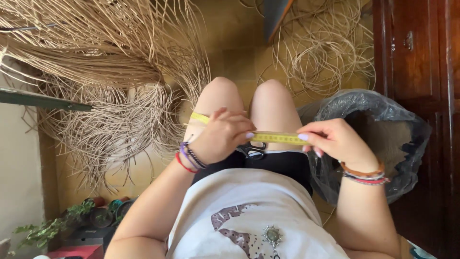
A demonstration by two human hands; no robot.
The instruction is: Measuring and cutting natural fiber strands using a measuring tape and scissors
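You're mid-measure: left hand (223,139) and right hand (333,139) each pinch the yellow tape measure (275,138), stretched above the scissors (253,151). Next I'd expect a strand laid along the tape.

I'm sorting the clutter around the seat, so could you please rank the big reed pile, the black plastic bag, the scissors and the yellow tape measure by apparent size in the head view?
1. big reed pile
2. black plastic bag
3. yellow tape measure, only partly visible between left hand and right hand
4. scissors, mostly hidden, so unsure
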